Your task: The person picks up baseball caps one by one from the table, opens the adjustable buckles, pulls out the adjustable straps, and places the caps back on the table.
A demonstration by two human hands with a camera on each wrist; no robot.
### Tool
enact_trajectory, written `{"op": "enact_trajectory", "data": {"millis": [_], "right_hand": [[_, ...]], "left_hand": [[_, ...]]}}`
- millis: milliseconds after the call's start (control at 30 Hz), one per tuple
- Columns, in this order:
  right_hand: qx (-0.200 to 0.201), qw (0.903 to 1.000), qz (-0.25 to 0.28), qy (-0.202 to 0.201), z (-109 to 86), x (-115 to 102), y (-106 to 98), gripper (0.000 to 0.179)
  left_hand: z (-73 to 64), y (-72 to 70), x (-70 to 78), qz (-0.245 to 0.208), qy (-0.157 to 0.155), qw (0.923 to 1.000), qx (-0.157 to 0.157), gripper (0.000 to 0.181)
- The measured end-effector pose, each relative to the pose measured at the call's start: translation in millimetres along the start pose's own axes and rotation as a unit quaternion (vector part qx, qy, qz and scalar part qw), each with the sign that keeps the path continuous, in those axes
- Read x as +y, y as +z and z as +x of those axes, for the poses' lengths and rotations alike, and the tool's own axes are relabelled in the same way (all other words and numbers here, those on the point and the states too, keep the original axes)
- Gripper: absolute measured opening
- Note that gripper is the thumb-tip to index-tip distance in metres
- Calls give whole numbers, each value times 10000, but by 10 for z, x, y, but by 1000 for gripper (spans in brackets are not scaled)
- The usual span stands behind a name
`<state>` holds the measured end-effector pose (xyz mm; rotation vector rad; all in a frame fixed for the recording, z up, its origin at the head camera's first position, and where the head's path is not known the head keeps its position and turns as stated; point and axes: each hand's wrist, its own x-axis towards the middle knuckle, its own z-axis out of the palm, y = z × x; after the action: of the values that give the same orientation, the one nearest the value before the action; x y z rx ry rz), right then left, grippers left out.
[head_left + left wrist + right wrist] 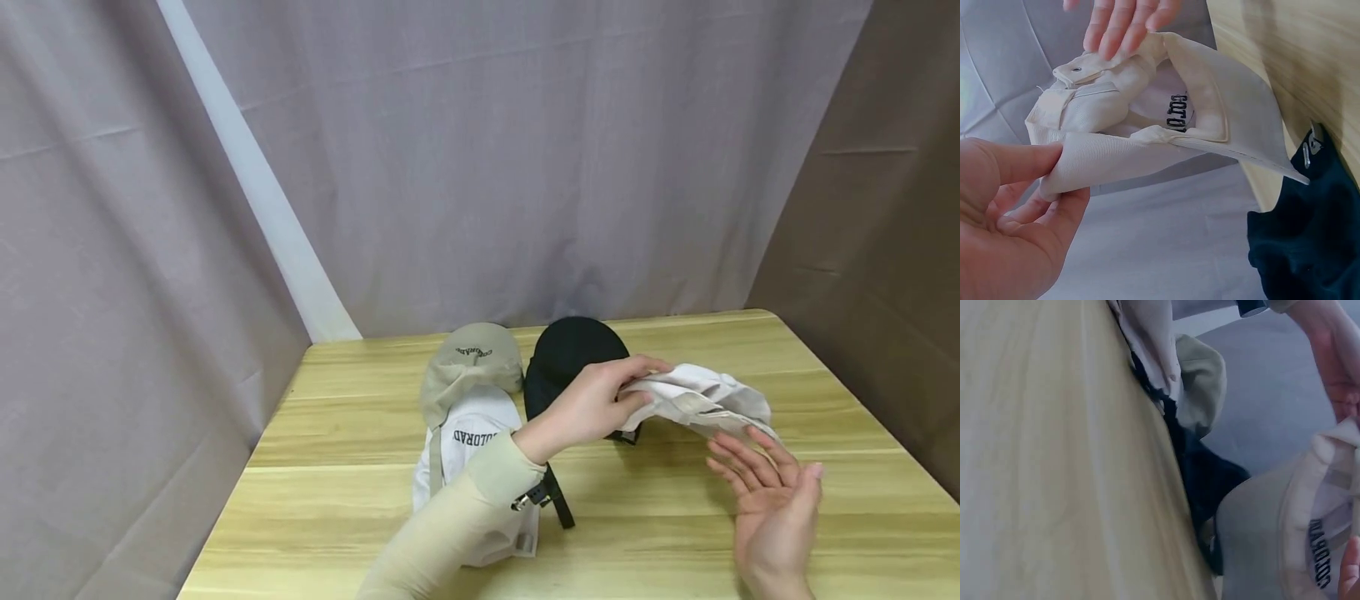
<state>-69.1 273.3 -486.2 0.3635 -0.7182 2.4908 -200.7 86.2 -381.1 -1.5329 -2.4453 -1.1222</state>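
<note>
A cream-white baseball cap (701,396) is held above the right part of the table. My left hand (592,404) pinches its edge between thumb and fingers. In the left wrist view, the cap (1235,106) shows its inside, with the backs of dark embroidered letters and a back strap with a metal eyelet. My right hand (772,508) is turned palm up, its fingers extended right at the cap's lower edge. The left wrist view shows those right fingers (1124,28) reaching over the cap's far side. In the right wrist view, the cap's brim (1250,525) points toward the table.
Left of the hands, a beige cap (476,346) lies at the back of the wooden table (322,467), overlapping a white cap (480,417) in front. A black cap (570,354) lies beside them, its strap trailing forward. Grey curtains (525,167) surround the table.
</note>
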Motion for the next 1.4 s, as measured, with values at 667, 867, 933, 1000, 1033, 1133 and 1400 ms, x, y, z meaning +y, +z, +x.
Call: {"op": "enact_trajectory", "data": {"millis": [667,867,933,1000,1033,1133,1400], "right_hand": [[-689,9203,1472,3558,250,-185,-116,65],[-780,9170,1451,3633,259,-199,-118,62],[-729,9234,1445,3482,263,-201,-104,57],[-624,9267,1414,3426,263,-203,-99,53],[-575,9265,1392,3449,262,-202,-100,52],[-467,9225,1320,3596,255,-187,-105,52],[-455,9330,1313,3319,301,-181,-6,43]], "left_hand": [[-98,49,-2,11,79,9999,-127,36],[-117,67,5,-47,108,9998,-142,37],[-121,67,8,-51,110,9998,-129,37],[-123,66,11,-46,102,9999,-123,37],[-125,66,11,-63,93,9999,-122,37],[-141,66,6,-121,75,9998,-126,36],[-176,81,-26,-274,-1,9996,-96,38]]}}
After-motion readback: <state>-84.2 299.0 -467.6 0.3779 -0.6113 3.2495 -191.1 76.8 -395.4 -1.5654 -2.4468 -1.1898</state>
